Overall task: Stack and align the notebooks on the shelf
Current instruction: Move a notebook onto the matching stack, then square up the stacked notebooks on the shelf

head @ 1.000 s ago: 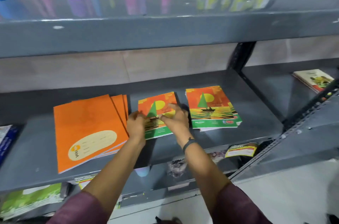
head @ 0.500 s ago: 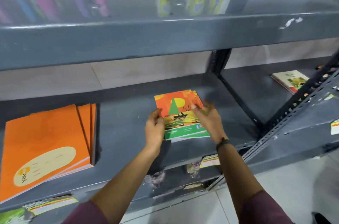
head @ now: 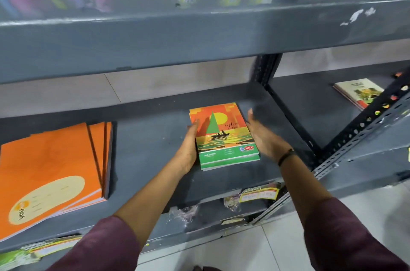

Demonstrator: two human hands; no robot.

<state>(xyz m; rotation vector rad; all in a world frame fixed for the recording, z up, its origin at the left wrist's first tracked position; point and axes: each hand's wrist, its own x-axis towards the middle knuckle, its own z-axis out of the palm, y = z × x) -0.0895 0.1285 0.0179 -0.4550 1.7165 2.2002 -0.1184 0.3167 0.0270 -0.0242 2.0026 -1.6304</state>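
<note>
A stack of sailboat-cover notebooks (head: 224, 135), orange and green, lies flat on the grey middle shelf (head: 150, 144), with its edges lined up. My left hand (head: 188, 146) lies flat along the stack's left edge, fingers straight, thumb at the cover's rim. My right hand (head: 263, 135) is beside the right edge with the palm facing the stack and the fingers spread; it is blurred. Neither hand lifts anything. A fanned pile of large orange notebooks (head: 51, 170) lies at the shelf's left.
A black upright post (head: 265, 68) bounds the shelf bay on the right. Beyond it another notebook (head: 359, 93) lies on the neighbouring shelf. Coloured bottles stand on the top shelf (head: 199, 33). Packets and labels (head: 259, 193) sit on the lower shelf.
The notebook from beside the orange pile went right onto the other sailboat notebooks, making one stack. Both hands then slid from on top of it to its sides. The view shifted right.
</note>
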